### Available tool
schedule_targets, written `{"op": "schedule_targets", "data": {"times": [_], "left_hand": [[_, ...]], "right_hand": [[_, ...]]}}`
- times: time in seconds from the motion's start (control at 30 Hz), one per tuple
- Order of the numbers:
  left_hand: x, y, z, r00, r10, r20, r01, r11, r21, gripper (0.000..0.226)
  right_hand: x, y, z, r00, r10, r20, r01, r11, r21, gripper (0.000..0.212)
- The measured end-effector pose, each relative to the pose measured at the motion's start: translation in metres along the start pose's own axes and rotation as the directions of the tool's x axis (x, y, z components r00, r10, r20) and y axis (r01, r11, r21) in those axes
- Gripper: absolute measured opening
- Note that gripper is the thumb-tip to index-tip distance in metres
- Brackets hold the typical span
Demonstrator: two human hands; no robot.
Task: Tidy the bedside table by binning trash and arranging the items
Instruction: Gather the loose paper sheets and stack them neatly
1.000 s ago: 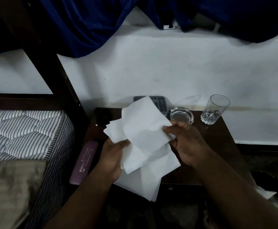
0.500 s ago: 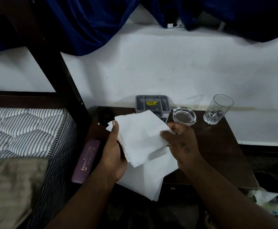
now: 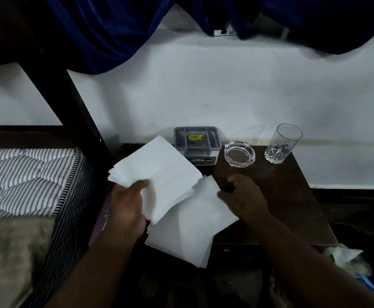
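White paper sheets (image 3: pixel 159 172) are sitting stacked in your left hand (image 3: pixel 127 210), thumb pinching them above the bedside table (image 3: pixel 292 196) so they're staying squared. Your right hand (image 3: pixel 243 196) is hovering loosely curled, gripping nothing, at the loose sheets (image 3: pixel 192 227) overhanging the near edge, probably gathering those next.

a striped mattress (image 3: pixel 26 178) fills the left of the frame, a dark bedpost (image 3: pixel 70 112) beside it; blue curtain (image 3: pixel 115 30) hangs along the top over a white wall (image 3: pixel 226 90).
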State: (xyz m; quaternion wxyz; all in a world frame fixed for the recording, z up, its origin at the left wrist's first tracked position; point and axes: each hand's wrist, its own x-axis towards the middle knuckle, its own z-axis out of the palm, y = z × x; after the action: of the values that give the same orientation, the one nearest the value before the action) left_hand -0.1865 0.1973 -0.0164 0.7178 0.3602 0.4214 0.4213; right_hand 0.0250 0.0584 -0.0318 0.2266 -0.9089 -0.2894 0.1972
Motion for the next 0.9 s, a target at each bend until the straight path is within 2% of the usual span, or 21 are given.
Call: {"op": "schedule_targets", "data": {"times": [0.1, 0.27, 0.47, 0.57, 0.67, 0.73, 0.83, 0.9], "left_hand": [[0.002, 0.002, -0.002, 0.999, -0.010, -0.032, 0.010, 1.000, -0.009, 0.038], [-0.001, 0.007, -0.004, 1.000, -0.030, -0.006, 0.030, 0.999, -0.029, 0.039], [-0.001, 0.010, -0.005, 1.000, -0.018, -0.014, 0.018, 0.999, -0.046, 0.039], [0.001, 0.010, -0.005, 1.000, -0.019, -0.023, 0.018, 0.999, -0.041, 0.039], [0.002, 0.010, -0.005, 1.000, -0.005, -0.029, 0.004, 1.000, -0.020, 0.039], [0.003, 0.010, -0.006, 1.000, -0.003, -0.028, 0.003, 1.000, -0.024, 0.039], [0.003, 0.009, -0.007, 0.999, -0.011, -0.034, 0.010, 1.000, -0.021, 0.039], [0.002, 0.010, -0.005, 0.999, -0.015, -0.041, 0.014, 1.000, -0.009, 0.039]], "right_hand": [[-0.009, -0.001, 0.015, 0.999, -0.037, 0.032, 0.043, 0.982, -0.185, 0.068], [-0.014, -0.007, 0.023, 0.995, -0.087, 0.058, 0.097, 0.972, -0.212, 0.067], [-0.011, -0.011, 0.020, 0.997, -0.068, 0.027, 0.067, 0.997, 0.044, 0.062], [-0.010, -0.010, 0.021, 0.999, -0.034, -0.012, 0.035, 0.981, 0.193, 0.054], [-0.003, -0.009, 0.017, 0.999, 0.031, -0.020, -0.024, 0.955, 0.297, 0.057], [0.003, -0.009, 0.010, 0.997, 0.080, 0.003, -0.074, 0.912, 0.403, 0.046], [0.006, -0.010, -0.003, 0.995, 0.091, 0.038, -0.096, 0.807, 0.583, 0.013], [0.007, -0.009, -0.013, 0.994, 0.101, 0.033, -0.097, 0.739, 0.667, 0.007]]}}
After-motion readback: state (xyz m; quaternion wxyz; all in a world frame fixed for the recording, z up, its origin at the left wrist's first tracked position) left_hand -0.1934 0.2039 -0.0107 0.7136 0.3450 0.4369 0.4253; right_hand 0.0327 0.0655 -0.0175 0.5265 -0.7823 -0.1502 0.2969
